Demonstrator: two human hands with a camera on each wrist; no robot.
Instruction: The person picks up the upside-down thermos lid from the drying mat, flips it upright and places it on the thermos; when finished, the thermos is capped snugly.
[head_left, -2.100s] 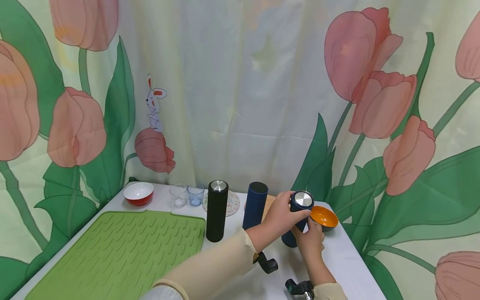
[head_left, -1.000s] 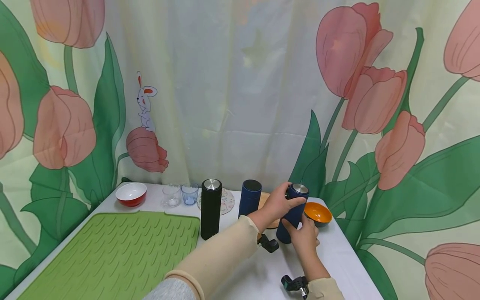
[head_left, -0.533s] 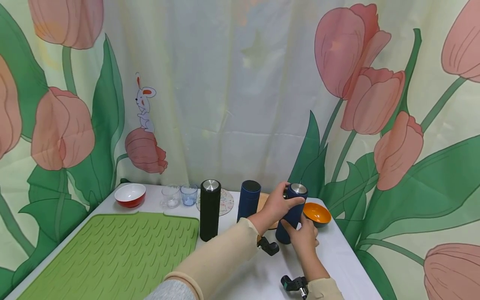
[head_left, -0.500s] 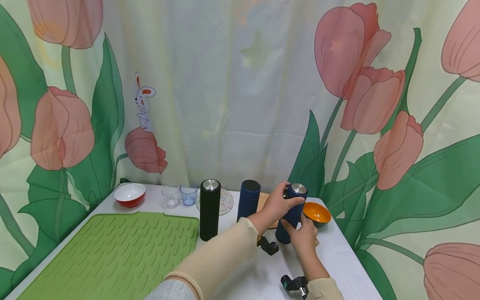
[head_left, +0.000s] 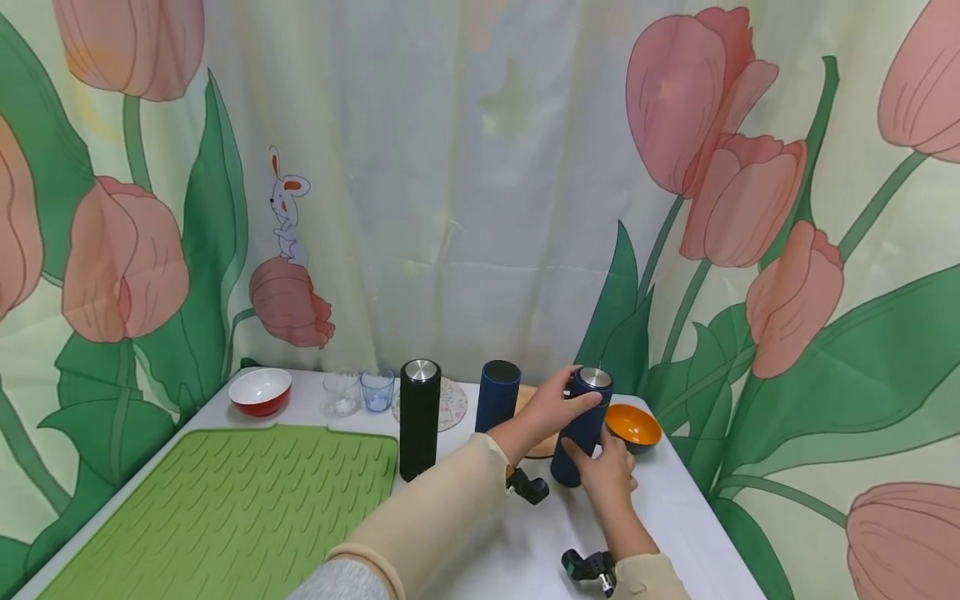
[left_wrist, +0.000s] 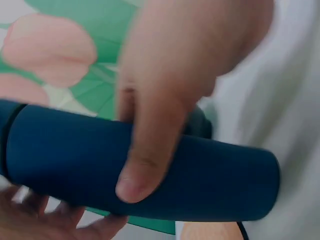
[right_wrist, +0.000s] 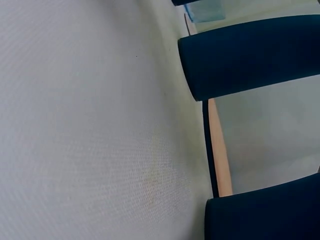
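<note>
A dark blue thermos (head_left: 577, 442) with a steel-topped lid (head_left: 595, 378) stands on the white table, right of centre in the head view. My left hand (head_left: 549, 412) holds its upper part, thumb in front and fingers behind, just under the lid. Lower down, my right hand (head_left: 606, 475) grips the body; in the left wrist view its thumb lies across the blue thermos side. Fingers (left_wrist: 65, 215) of the left hand show beyond the body there. The right wrist view shows part of this thermos (right_wrist: 265, 215) but no hand.
To the left stand another blue thermos (head_left: 497, 398) and a black one (head_left: 420, 425). An orange bowl (head_left: 633, 427) sits close by on the right. Behind are a wooden board (head_left: 542, 450), a patterned round mat (head_left: 453, 406), two glasses (head_left: 377, 390) and a red bowl (head_left: 260, 393). A green mat (head_left: 225, 508) covers the left side.
The thermos, tilted toward me at first, now stands upright. My left hand has since shifted slightly left along its upper part; my right hand has stayed on the body over the last second.
</note>
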